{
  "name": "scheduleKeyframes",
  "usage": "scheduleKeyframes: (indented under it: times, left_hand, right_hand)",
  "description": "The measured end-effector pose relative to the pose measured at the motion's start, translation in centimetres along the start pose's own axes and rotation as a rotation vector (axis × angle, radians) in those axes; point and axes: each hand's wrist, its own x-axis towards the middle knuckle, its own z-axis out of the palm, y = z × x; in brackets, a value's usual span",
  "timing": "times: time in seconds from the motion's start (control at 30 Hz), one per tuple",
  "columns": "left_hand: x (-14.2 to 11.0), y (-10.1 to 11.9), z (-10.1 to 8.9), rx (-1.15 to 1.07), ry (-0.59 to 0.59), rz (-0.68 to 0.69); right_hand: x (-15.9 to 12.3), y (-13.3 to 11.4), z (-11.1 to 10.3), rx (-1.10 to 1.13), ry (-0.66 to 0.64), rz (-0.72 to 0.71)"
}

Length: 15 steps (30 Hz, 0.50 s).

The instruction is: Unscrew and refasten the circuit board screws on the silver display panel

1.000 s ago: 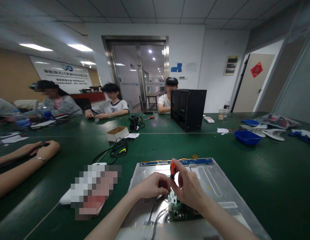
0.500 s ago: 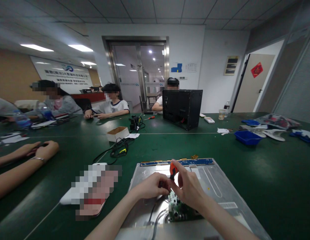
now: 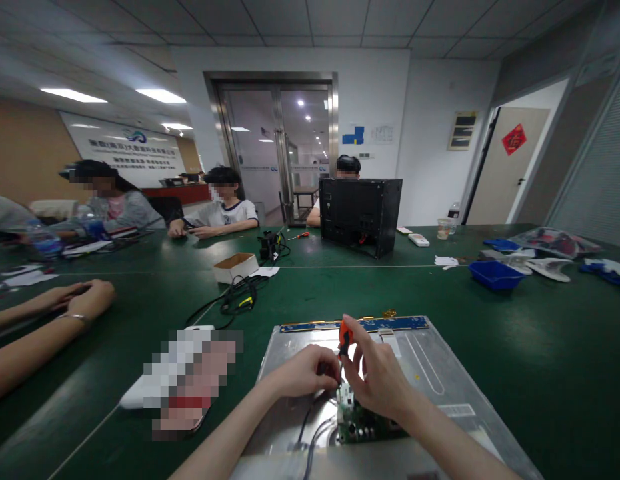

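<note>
A silver metal panel (image 3: 430, 373) lies flat on the green table (image 3: 515, 320) in front of me, with a blue strip along its far edge. A small green circuit board (image 3: 357, 420) with cables sits on the panel's near part. My right hand (image 3: 377, 377) grips an orange-handled screwdriver (image 3: 344, 333), held upright with its tip down at the board. My left hand (image 3: 305, 370) is closed beside it, fingertips pinched at the screwdriver's shaft just above the board.
A blurred flat object (image 3: 185, 380) lies left of the panel. Black cables (image 3: 235, 300), a small cardboard box (image 3: 235, 267) and a black computer case (image 3: 360, 215) stand farther off. A blue tray (image 3: 495, 273) sits right. Another person's forearms (image 3: 45, 320) rest at left; several people sit across.
The person behind the black computer case has turned and shifted it to the left. My hands have stayed at the board, the screwdriver rising slightly.
</note>
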Motion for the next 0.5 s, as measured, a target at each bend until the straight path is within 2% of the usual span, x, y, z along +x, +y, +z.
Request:
scheduleKeyframes:
  times: [0.5]
  left_hand:
    - [-0.18, 0.9, -0.11, 0.034, 0.04, 0.012]
  right_hand:
    - [-0.16, 0.3, 0.36, -0.102, 0.07, -0.009]
